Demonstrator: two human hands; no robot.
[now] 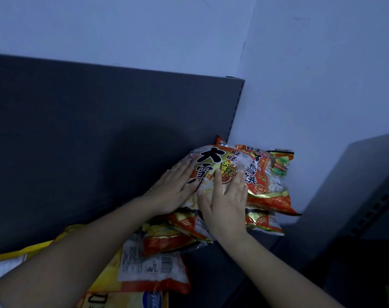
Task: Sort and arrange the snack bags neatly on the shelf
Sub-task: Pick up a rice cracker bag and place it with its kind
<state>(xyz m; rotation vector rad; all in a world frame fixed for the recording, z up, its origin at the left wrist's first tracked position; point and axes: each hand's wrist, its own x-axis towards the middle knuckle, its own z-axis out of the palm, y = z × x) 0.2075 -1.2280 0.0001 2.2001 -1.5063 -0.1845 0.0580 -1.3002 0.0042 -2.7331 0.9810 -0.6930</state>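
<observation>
Nearest the camera, bottom edge: a pack with a blue label (131,300), partly cut off by the frame. Print unreadable.

Lower left: a yellow bag (13,254) lying flat, mostly covered by the left forearm.

Just beyond: a barcode bag (149,268) lying back side up, white label panel and barcode facing up, red strip along its near edge. It overlaps the blue-labelled pack.

Shelf (222,276): dark board, a bare strip visible to the right of the barcode bag, under the right forearm.

Middle distance: a stack of snack bags (263,223), red, orange and gold, piled unevenly at the right end of the shelf. The lower ones jut out toward the right.

Top bag (220,163): large black characters on a clear and orange front. It lies on the stack, tilted, with another red bag (271,174) just beside it on the right.

Left hand (171,192): released, fingers straight and together, palm flat on the left part of the top bag.

Right hand (224,203): released, fingers spread, pressing flat on the middle of the top bag. The two hands lie close together.

Behind: dark grey back panel (89,134) with a slotted upright (239,107) at its right edge. The stack sits against that corner.

Farthest: pale wall (300,63). At right, a second grey shelf unit (362,185).
</observation>
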